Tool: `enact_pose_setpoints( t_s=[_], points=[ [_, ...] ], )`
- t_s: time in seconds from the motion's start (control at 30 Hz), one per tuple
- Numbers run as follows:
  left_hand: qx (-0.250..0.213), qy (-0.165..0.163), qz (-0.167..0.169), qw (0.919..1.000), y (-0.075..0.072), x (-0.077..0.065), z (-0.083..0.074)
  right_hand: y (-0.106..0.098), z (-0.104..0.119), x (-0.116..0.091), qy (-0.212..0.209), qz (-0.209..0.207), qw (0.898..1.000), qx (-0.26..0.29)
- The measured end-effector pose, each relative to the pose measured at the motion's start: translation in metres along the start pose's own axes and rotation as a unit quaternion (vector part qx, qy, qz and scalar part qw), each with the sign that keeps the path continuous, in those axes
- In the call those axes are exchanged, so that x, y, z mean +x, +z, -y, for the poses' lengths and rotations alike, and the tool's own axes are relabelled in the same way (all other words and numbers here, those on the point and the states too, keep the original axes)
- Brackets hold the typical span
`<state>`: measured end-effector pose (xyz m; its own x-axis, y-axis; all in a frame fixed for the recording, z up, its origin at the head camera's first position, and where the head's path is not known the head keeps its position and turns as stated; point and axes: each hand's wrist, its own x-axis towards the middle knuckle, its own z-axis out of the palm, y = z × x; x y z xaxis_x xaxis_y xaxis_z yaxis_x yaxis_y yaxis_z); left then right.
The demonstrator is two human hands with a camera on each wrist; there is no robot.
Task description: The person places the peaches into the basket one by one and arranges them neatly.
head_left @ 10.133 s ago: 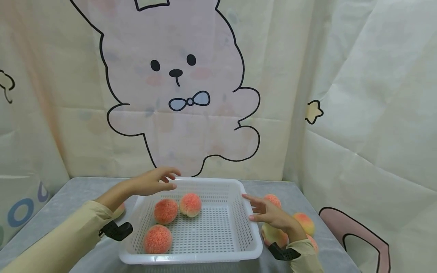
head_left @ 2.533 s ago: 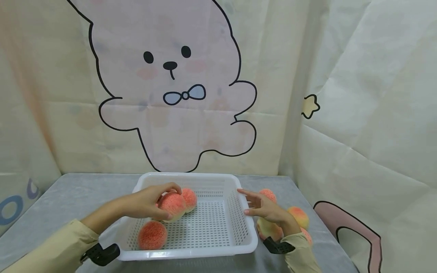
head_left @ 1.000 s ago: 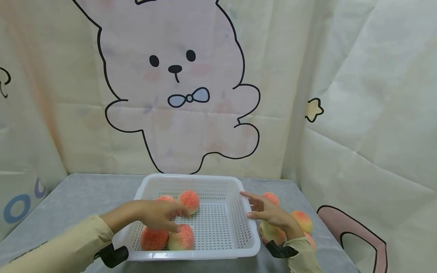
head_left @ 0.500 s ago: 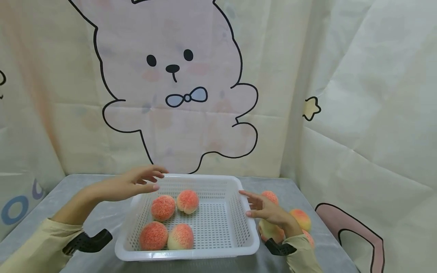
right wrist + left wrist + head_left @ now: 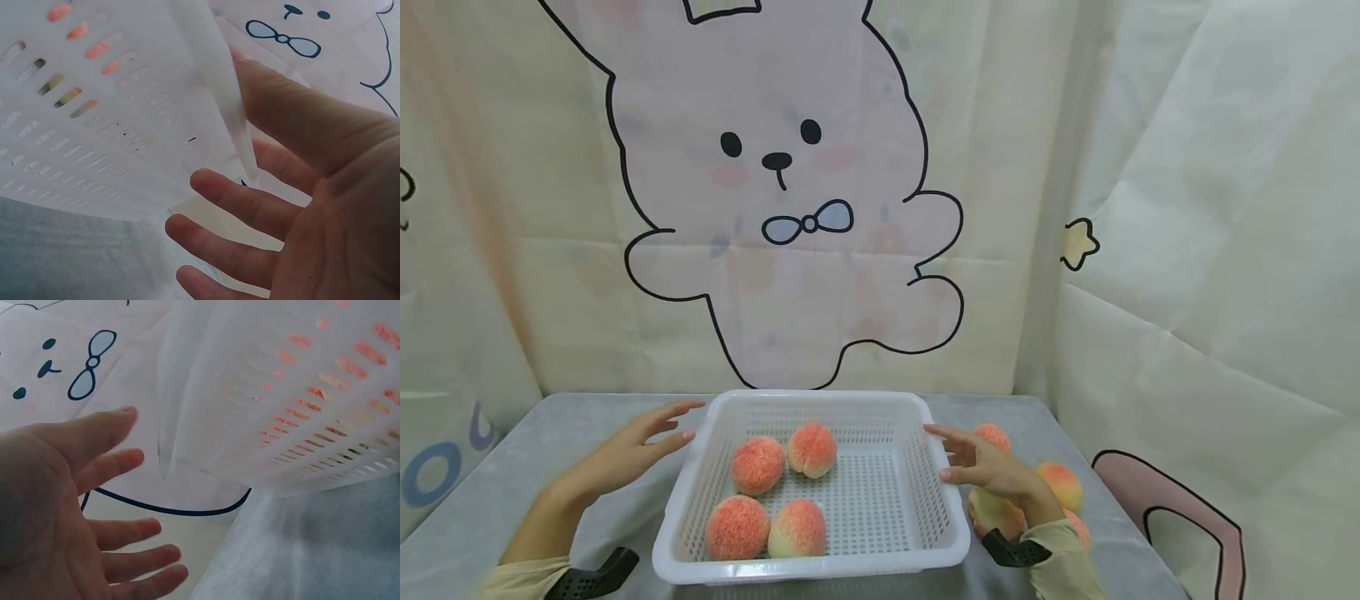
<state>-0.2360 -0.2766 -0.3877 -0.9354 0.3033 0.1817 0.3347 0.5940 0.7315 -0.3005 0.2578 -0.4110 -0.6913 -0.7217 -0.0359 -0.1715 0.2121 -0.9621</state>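
Observation:
A white perforated plastic basket stands on the grey table, with several red-and-cream peaches in its left half. Two of them, a peach and a creased peach, lie toward the back. In front, a redder peach touches a paler peach. My left hand hovers left of the basket, fingers spread, holding nothing; the left wrist view shows its palm apart from the wall. My right hand touches the basket's right rim with its thumb and index finger, the other fingers extended loosely beneath it.
Right of the basket, partly behind my right hand and wrist, several more peaches lie on the table, among them a yellow-red peach and a pale peach. A curtain with a cartoon bear hangs behind the table.
A peach my left hand held over the basket now lies at its front, beside the redder one. The left hand has let go and withdrawn leftward past the rim. The right hand stays put.

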Motion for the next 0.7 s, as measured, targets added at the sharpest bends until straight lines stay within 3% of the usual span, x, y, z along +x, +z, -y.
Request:
enact_pose_setpoints(
  t_s=[0.27,0.5,0.7],
  points=[
    [-0.062,-0.02,0.051,0.9966,0.003,-0.002,0.018,0.001,-0.001,0.004,-0.01,0.007,1.0,-0.016],
    [-0.071,-0.013,0.067,0.9952,0.005,0.0,0.013,0.001,0.001,0.0,0.006,-0.013,1.0,-0.012],
    [-0.073,-0.017,0.074,0.9945,0.017,0.004,0.012,0.001,0.001,-0.001,0.004,-0.007,1.0,-0.027]
  ],
)
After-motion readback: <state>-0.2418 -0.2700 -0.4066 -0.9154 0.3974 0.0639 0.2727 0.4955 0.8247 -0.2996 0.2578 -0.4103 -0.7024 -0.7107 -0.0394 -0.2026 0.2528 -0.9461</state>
